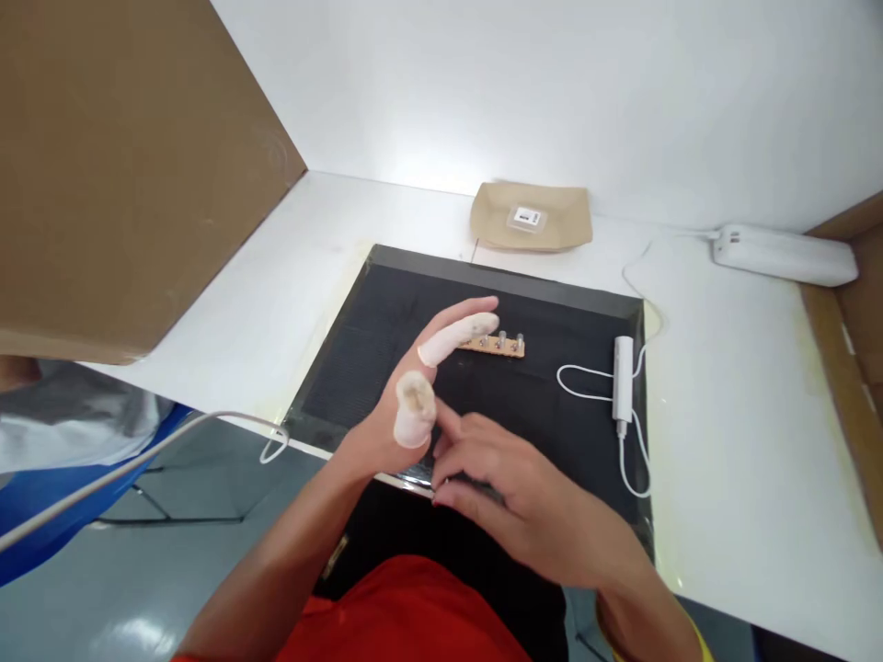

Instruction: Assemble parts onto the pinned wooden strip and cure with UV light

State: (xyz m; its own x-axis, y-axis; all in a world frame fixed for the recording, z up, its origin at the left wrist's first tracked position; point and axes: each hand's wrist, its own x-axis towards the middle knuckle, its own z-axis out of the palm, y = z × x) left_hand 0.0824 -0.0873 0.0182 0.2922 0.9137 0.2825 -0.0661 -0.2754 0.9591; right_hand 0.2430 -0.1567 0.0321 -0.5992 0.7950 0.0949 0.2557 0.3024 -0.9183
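My left hand (407, 395) is held over the black mat (338, 359) near its front edge, with white finger covers on its thumb and a finger. The fingers are stretched out and the thumb stands apart; nothing shows between them. Close beside it, my right hand (497, 478) has its thumb and fingers bent together around something small and dark at the fingertips, too small to name. Beyond my left fingertips a narrow wooden strip (510, 348) with several small clear cylinders lies on the mat, partly hidden by that hand.
A brown paper tray (576, 221) holding a small labelled clear box (527, 218) sits behind the mat. A white device (623, 379) with looped cables lies at the mat's right. A white power strip (786, 256) is farther right. Cardboard (138, 165) stands left, and a person's arm (19, 372) shows below it.
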